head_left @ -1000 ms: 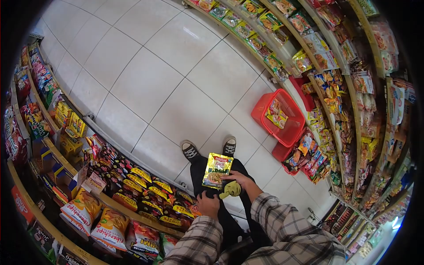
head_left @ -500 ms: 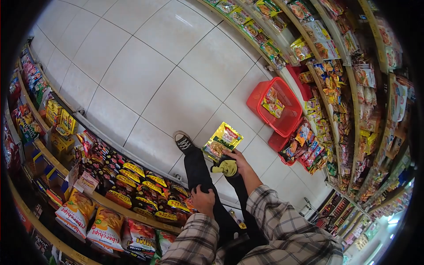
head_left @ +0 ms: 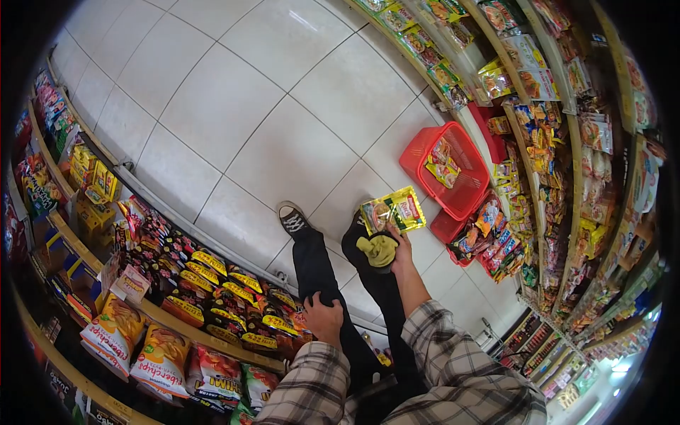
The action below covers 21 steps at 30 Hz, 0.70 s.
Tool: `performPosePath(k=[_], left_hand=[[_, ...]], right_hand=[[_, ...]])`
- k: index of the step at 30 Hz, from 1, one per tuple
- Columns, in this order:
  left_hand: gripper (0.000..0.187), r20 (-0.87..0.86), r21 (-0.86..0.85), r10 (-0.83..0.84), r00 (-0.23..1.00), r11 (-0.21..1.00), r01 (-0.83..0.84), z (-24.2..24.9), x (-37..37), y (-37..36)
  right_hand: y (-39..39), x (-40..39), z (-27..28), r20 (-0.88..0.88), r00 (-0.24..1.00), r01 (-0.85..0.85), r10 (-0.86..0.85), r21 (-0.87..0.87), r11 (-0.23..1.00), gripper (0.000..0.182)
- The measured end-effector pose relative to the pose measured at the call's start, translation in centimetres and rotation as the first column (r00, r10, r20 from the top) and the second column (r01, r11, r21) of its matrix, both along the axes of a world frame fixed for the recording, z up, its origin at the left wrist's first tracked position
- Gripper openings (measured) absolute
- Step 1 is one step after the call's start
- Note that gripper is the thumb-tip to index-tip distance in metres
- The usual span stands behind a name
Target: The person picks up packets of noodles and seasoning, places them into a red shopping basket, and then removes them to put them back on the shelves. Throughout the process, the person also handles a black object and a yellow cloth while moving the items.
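My right hand [head_left: 401,249] grips a yellow seasoning packet [head_left: 394,211] by its lower edge. A crumpled yellow-green cloth [head_left: 377,250] sits against the same hand, over my right knee. The packet hangs above the tiled floor, beside my right shoe [head_left: 359,224], with its printed front upward. My left hand [head_left: 324,320] rests on my left trouser leg [head_left: 313,273], fingers spread and holding nothing. To the right of the packet, a red plastic basket [head_left: 413,157] on the floor contains several yellow packets [head_left: 443,164].
Shelves of packaged food curve along the right, with hanging sachets [head_left: 544,152]. At the left, a low shelf carries dark snack packs [head_left: 237,301] and orange chip bags [head_left: 161,358]. Beside the basket lies a heap of colourful packs [head_left: 489,234]. White floor tiles [head_left: 280,134] stretch ahead.
My right hand has moved right with the packet and cloth, and the packet has turned, bringing it closer to the basket. My left hand stays on my leg.
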<state>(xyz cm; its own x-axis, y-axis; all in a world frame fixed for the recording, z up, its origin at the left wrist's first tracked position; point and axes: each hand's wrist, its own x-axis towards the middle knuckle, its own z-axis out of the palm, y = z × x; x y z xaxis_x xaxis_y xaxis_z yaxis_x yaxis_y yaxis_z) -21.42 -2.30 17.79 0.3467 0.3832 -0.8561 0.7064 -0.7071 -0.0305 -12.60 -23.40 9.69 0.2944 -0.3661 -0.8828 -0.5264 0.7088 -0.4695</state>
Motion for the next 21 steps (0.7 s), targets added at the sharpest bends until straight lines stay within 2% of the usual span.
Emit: performPosePath(k=[6,10,13,21], left_hand=[[0.055,-0.035,0.013,0.007,0.999,1.000,-0.007,-0.4,0.1,-0.4],[0.056,-0.043,0.017,0.024,0.999,1.000,-0.023,-0.7,-0.1,-0.7],[0.059,-0.048,-0.003,0.041,0.998,0.999,-0.041,-0.7,0.4,-0.8],[0.056,-0.042,-0.001,0.040,0.998,0.999,-0.040,-0.9,0.8,-0.7]], right_hand=[[0.1,3.4,0.5,0.048,0.994,-0.092,0.094,-0.046,0.995,0.041],[0.7,6.6,2.5,0.064,0.967,-0.238,0.247,-0.126,0.963,0.044],[1.2,9.2,4.1,0.138,0.930,-0.318,0.341,-0.165,0.934,0.040],[2.6,14.0,6.2,0.201,0.903,-0.351,0.379,-0.162,0.922,0.038]])
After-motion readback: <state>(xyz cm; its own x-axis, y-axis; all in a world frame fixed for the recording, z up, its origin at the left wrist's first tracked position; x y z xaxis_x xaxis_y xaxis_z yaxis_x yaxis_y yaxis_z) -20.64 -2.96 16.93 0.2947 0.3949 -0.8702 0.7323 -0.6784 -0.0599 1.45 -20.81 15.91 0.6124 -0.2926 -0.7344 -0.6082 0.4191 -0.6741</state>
